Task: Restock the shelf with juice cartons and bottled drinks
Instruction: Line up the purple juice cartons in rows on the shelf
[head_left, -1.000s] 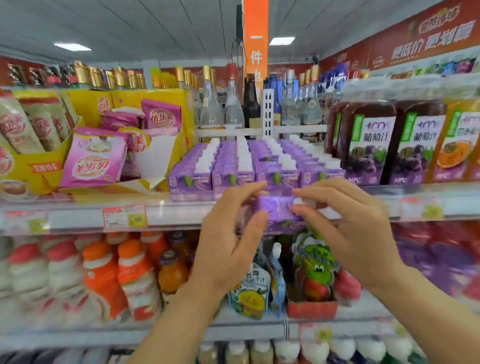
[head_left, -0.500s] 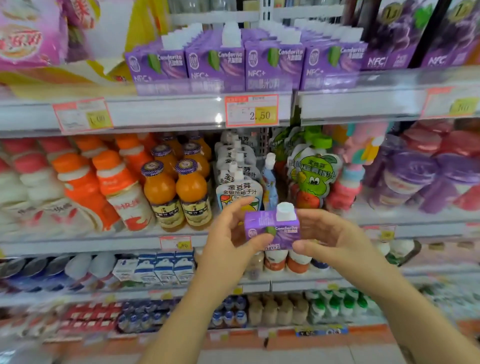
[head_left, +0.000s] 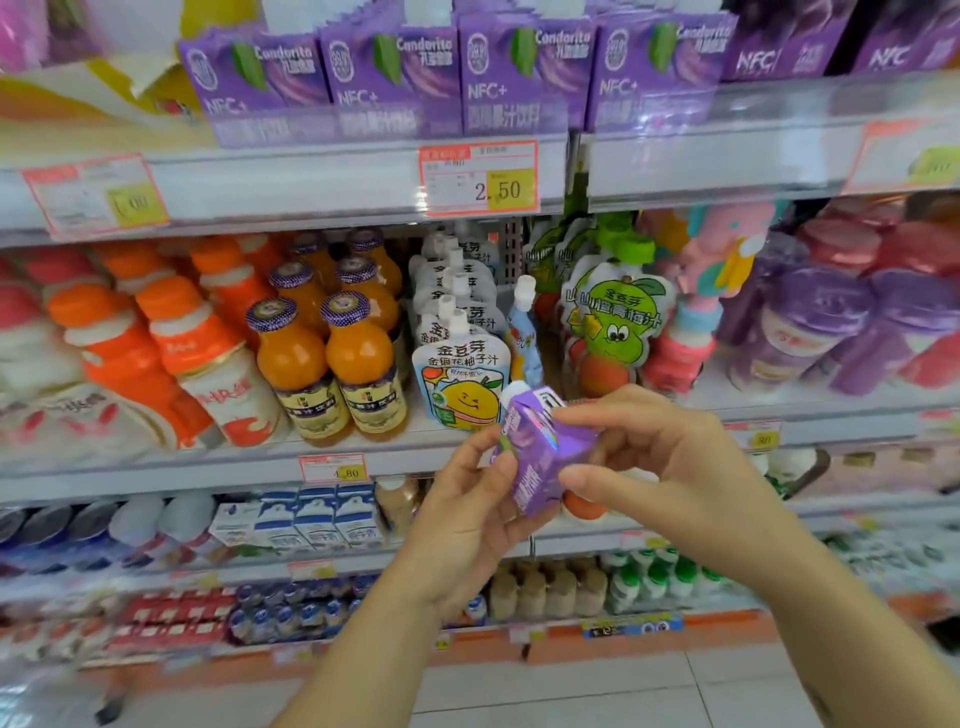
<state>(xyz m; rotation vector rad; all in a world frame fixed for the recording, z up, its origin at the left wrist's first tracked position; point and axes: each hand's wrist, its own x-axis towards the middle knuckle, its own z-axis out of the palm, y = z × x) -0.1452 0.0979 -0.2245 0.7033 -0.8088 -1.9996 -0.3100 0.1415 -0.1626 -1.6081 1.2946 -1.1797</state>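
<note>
A small purple juice carton (head_left: 537, 452) with a white cap is held tilted in front of the shelves, level with the second shelf's front edge. My left hand (head_left: 470, 512) cups it from below and the left. Fingers and thumb of my right hand (head_left: 660, 457) pinch its right side. A row of matching purple cartons (head_left: 457, 73) stands on the top shelf (head_left: 311, 176) above the 2.50 price tag (head_left: 480, 179).
On the second shelf stand orange juice bottles (head_left: 332, 369), white and orange bottles (head_left: 171, 364), spouted pouches (head_left: 460, 374), green cartoon pouches (head_left: 613, 322) and purple tubs (head_left: 810, 327). Lower shelves hold milk cartons (head_left: 317, 519) and small bottles (head_left: 545, 587). Tiled floor (head_left: 571, 691) lies below.
Both hands have brought the carton down from the top shelf's edge to the second shelf's level. It has turned from upright to tilted, its cap now pointing up and left.
</note>
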